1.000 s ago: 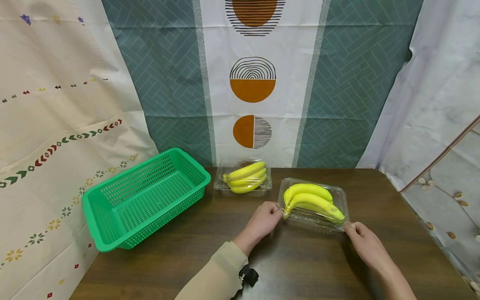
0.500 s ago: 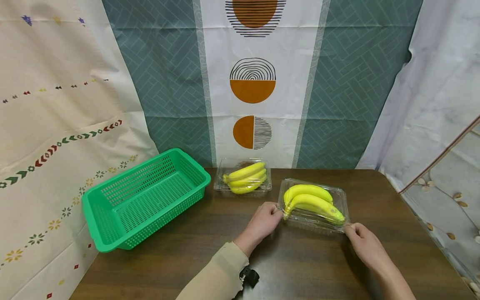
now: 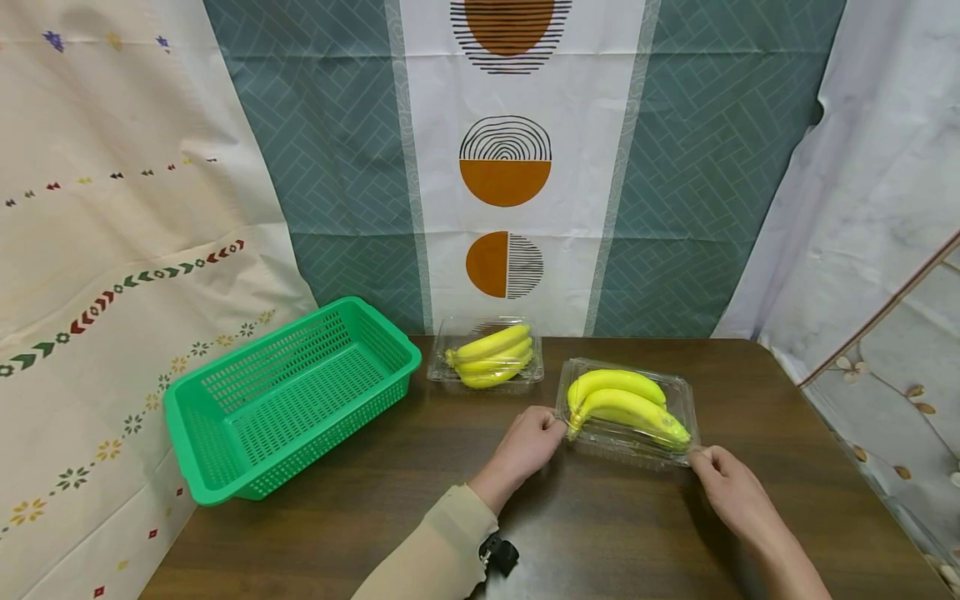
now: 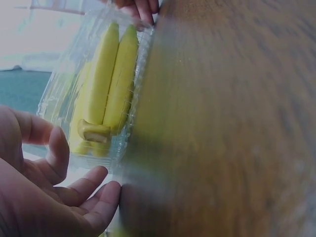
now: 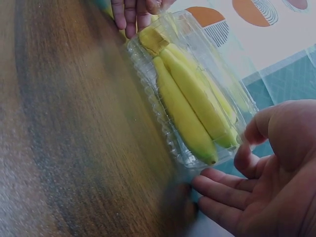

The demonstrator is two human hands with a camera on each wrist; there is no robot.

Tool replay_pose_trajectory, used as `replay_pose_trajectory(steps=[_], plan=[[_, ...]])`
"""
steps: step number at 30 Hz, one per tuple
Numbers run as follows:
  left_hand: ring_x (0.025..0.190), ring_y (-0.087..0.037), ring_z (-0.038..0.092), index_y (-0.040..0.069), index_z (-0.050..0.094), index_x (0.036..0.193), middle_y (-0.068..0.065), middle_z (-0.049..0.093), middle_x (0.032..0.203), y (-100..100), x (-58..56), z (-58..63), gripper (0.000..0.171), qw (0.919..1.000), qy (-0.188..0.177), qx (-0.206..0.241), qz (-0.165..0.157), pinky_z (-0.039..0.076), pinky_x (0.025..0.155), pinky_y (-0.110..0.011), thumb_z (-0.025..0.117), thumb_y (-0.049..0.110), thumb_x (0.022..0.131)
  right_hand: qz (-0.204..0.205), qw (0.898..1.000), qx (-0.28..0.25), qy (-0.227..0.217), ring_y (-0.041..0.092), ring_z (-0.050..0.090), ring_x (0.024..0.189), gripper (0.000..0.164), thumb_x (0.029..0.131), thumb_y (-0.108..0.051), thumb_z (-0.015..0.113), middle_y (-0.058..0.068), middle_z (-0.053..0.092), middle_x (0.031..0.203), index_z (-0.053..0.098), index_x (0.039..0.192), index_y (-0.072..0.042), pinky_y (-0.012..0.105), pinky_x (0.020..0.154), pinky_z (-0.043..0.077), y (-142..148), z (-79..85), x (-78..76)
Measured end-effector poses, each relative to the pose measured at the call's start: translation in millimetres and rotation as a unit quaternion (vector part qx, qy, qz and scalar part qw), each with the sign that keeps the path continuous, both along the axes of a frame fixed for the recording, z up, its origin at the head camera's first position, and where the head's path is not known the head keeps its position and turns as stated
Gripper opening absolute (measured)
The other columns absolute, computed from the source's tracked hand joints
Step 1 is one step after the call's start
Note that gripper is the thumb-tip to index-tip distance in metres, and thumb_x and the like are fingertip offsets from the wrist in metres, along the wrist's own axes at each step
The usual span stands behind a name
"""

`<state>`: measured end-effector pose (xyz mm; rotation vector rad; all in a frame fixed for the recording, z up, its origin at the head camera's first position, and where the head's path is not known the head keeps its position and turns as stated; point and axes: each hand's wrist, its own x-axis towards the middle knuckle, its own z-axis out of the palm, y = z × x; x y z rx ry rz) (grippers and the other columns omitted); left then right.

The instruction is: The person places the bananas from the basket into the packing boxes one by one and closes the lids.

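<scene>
A clear plastic clamshell box (image 3: 678,408) holding a bunch of yellow bananas (image 3: 626,408) lies on the brown table, right of centre in the head view. My left hand (image 3: 531,437) pinches the box's near left corner between thumb and forefinger. At the near right corner, my right hand (image 3: 731,487) pinches the rim in the same way. The left wrist view shows the stem end of the bananas (image 4: 101,89) close to the left hand (image 4: 54,182). In the right wrist view, the banana tips point toward the right hand (image 5: 266,173), whose other fingers stay loose below the box.
A second clear box (image 3: 442,371) with bananas (image 3: 491,354) stands at the table's back edge, left of the first. A green slotted basket (image 3: 300,442) sits on the left, against a patterned cloth (image 3: 112,250). Hanging cloths close off the back and right.
</scene>
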<state>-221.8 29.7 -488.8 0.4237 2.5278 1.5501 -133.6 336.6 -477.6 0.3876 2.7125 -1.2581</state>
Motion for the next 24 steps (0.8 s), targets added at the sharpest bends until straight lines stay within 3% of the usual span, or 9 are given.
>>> replay_pose_trajectory(steps=[3,5,8,12,17,20,24], plan=[[0.058,-0.014,0.039,0.013,0.041,0.057,0.005,0.055,0.074,-1,-0.7,0.1,0.046,0.9999,-0.007,0.002,-0.01,0.035,0.056,-0.029,0.056,0.013,0.101,-0.002,1.0,0.002,-0.002,0.025,0.05,0.097,0.046,0.118,-0.046,0.04,0.007,0.051,0.095,0.057,0.107,-0.004,0.038,0.078,0.038,1,0.0,0.2],[0.056,-0.013,0.035,0.014,0.041,0.057,0.006,0.042,0.069,-1,-0.7,-0.2,0.045,0.9999,-0.007,0.0,-0.012,0.032,0.055,-0.029,0.056,0.013,0.1,-0.003,1.0,0.002,-0.001,0.026,0.051,0.101,0.049,0.118,-0.048,0.04,0.009,0.056,0.102,0.059,0.112,-0.003,0.039,0.081,0.039,1,0.1,0.4],[0.056,-0.012,0.033,0.015,0.041,0.057,0.007,0.036,0.065,-2,0.0,-0.1,0.044,0.9999,0.003,-0.005,-0.015,0.031,0.055,-0.028,0.057,0.012,0.098,-0.005,1.0,0.001,0.001,0.03,0.052,0.109,0.053,0.118,-0.05,0.041,0.014,0.061,0.115,0.062,0.123,-0.002,0.041,0.085,0.04,1,0.1,0.7],[0.055,-0.012,0.034,0.015,0.041,0.058,0.007,0.035,0.062,-4,1.1,1.0,0.044,0.9995,0.017,-0.019,-0.019,0.032,0.055,-0.027,0.058,0.012,0.098,-0.007,1.0,0.0,0.002,0.038,0.053,0.125,0.061,0.118,-0.053,0.042,0.026,0.061,0.137,0.061,0.138,0.002,0.048,0.096,0.044,2,0.5,0.8],[0.059,-0.012,0.043,0.014,0.043,0.058,0.006,0.046,0.067,-7,2.7,4.2,0.045,0.9986,0.026,-0.042,-0.019,0.038,0.059,-0.027,0.061,0.014,0.1,0.005,1.0,0.002,0.011,0.054,0.042,0.149,0.071,0.118,-0.054,0.038,0.035,0.047,0.161,0.047,0.157,0.006,0.066,0.116,0.038,2,4.2,2.6],[0.071,-0.015,0.049,0.012,0.05,0.072,0.001,0.053,0.08,-9,3.7,5.7,0.033,0.9979,0.028,-0.057,-0.014,0.042,0.068,-0.03,0.063,0.017,0.102,0.016,1.0,-0.01,0.018,0.057,0.033,0.154,0.078,0.118,-0.056,0.037,0.037,0.036,0.168,0.035,0.167,0.005,0.071,0.119,0.034,2,7.6,4.3],[0.086,-0.018,0.052,0.009,0.056,0.104,-0.005,0.056,0.098,-10,4.1,6.7,0.015,0.9971,0.031,-0.069,-0.007,0.045,0.078,-0.036,0.066,0.02,0.104,0.028,0.999,-0.008,0.023,0.06,0.029,0.155,0.086,0.118,-0.058,0.038,0.038,0.027,0.171,0.02,0.172,0.007,0.073,0.118,0.034,2,12.0,4.1]])
